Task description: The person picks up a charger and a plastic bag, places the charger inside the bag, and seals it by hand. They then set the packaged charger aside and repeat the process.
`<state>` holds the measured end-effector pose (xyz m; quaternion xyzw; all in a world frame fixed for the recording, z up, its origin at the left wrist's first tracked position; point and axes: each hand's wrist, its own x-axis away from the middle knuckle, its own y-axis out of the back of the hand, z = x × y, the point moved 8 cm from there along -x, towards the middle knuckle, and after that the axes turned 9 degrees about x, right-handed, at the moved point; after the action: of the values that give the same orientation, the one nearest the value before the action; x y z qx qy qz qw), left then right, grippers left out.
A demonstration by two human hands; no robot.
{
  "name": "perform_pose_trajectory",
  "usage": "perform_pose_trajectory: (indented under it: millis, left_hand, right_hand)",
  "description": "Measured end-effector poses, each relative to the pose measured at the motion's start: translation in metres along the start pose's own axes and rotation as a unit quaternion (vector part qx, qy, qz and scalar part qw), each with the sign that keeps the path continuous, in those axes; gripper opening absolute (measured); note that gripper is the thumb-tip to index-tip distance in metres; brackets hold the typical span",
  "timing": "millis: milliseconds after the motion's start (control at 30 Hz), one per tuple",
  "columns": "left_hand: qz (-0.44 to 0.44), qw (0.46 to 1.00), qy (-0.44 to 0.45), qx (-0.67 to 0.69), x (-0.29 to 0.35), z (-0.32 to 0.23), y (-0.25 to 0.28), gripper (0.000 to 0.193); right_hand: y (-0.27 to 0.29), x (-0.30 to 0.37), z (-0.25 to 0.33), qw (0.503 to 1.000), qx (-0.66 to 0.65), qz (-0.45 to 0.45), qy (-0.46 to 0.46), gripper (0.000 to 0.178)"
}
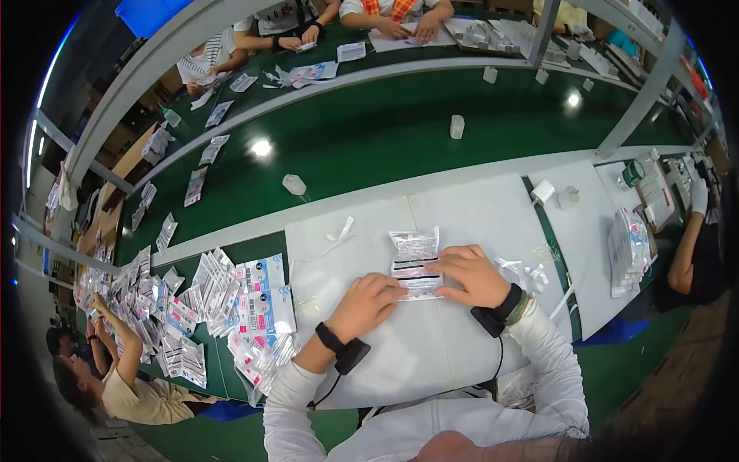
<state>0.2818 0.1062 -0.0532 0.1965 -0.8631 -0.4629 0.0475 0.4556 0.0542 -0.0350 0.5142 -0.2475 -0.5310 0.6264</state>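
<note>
White mat: both hands pressing clear packet, lower edge hidden.

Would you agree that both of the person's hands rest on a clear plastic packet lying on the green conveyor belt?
Not quite: the head view shows the left hand and right hand resting on the clear plastic packet, but it lies on the white table, not on the green conveyor belt beyond it.
</note>
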Motion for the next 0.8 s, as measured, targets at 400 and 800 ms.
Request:
perform_pose_trajectory:
  millis: [400, 800]
  left_hand:
    - [-0.042, 0.999, -0.014, -0.025, 0.035, -0.008, 0.005, 0.043]
    - [-0.113, 0.992, -0.046, -0.019, 0.015, 0.01, 0.017, 0.035]
  right_hand:
    - [-0.009, 0.003, 0.039, 0.993, 0.069, -0.083, -0.049, 0.023]
    - [-0.045, -0.023, 0.064, 0.986, 0.073, -0.116, -0.095, 0.016]
